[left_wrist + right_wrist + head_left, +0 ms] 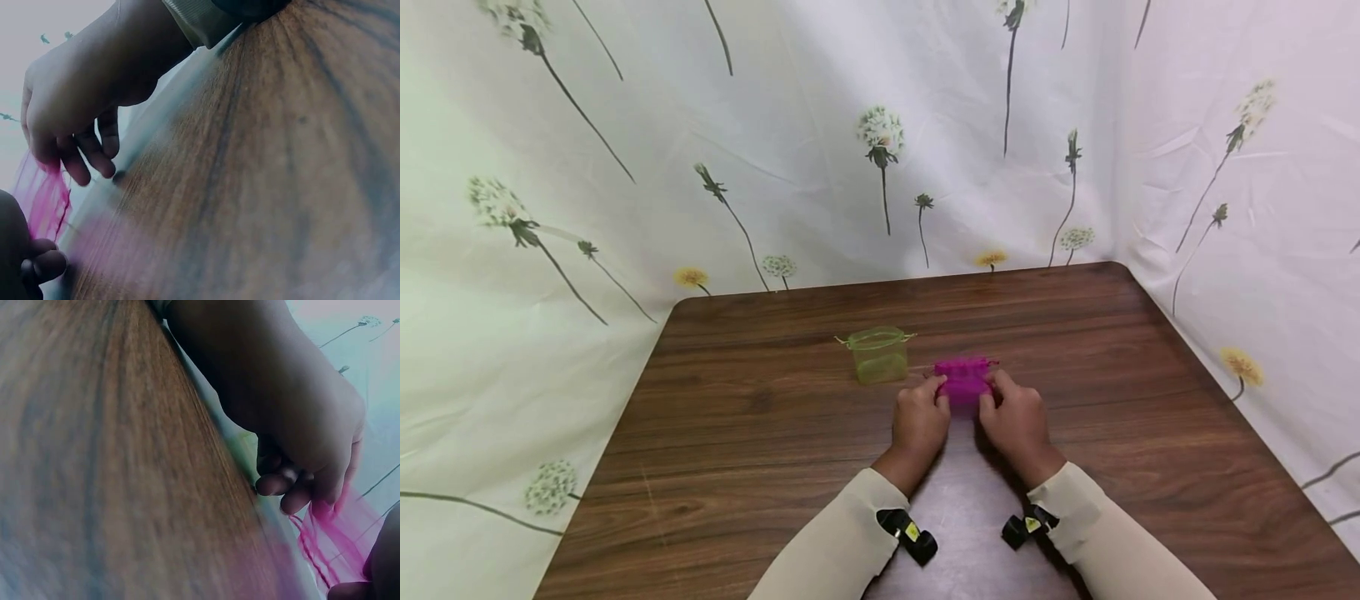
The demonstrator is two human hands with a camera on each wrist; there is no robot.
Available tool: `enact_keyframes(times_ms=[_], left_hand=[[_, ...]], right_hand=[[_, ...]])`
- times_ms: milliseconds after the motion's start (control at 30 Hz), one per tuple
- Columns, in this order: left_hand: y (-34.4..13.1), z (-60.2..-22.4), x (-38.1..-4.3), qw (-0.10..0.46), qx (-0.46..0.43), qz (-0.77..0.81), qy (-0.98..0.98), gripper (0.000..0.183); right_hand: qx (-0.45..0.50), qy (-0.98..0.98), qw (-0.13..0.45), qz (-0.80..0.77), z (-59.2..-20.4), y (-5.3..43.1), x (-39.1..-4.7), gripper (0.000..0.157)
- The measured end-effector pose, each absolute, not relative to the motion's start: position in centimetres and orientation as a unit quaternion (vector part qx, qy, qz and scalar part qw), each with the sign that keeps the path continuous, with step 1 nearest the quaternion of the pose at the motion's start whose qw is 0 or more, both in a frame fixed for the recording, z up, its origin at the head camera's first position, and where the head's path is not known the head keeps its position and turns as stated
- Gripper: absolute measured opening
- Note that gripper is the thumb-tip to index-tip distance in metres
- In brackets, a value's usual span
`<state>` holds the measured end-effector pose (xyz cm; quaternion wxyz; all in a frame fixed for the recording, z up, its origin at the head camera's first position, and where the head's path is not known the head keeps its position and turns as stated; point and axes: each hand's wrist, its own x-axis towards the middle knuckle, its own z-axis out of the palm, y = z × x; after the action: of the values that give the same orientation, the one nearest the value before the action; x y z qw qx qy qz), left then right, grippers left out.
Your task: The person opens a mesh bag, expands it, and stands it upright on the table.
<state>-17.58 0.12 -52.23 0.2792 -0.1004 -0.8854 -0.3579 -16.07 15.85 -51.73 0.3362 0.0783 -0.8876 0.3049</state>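
A magenta sheer drawstring pouch [966, 382] is stretched between my two hands over the table. My left hand [921, 421] pinches its left side between thumb and fingertips. On the opposite side, my right hand [1017, 417] grips the pouch's right edge the same way. Cords show at both ends of its gathered top. In the left wrist view the thin pink fabric [45, 197] spans from one hand to the other, and the right wrist view shows that pink fabric [337, 537] with its twisted cord. To the left stands a green sheer drawstring pouch [880, 358], its mouth spread wide.
The brown wood-grain table [760, 442] has rounded far corners. White curtains [820, 167] printed with dandelions hang around its back and sides. Black wrist cameras [910, 537] are strapped over the light sleeves.
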Motion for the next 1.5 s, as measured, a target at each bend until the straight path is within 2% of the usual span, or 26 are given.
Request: enact_keyframes(times_ms=[167,400,867,1300,1500], left_hand=[[-0.04,-52.33,-17.59,0.263,-0.092,-0.354,-0.893,0.022],[-0.19,-52.4,-17.64,0.275,-0.104,-0.343,-0.892,0.019],[-0.04,-51.59,-17.33,0.24,-0.075,-0.315,-0.915,0.019],[-0.09,-51.78,-17.43,0.242,-0.086,-0.325,-0.91,0.019],[-0.09,-51.8,-17.43,0.232,-0.079,-0.321,-0.915,0.021]], right_hand=[[0.085,-0.888,0.332,0.308,-51.71,15.86,-16.04,0.019],[0.088,-0.885,0.339,0.307,-51.59,15.73,-16.03,0.015],[0.07,-0.879,0.358,0.307,-51.37,15.65,-15.94,0.013],[0.097,-0.884,0.334,0.313,-51.82,16.33,-16.16,0.014],[0.09,-0.878,0.351,0.313,-51.76,16.12,-16.19,0.014]])
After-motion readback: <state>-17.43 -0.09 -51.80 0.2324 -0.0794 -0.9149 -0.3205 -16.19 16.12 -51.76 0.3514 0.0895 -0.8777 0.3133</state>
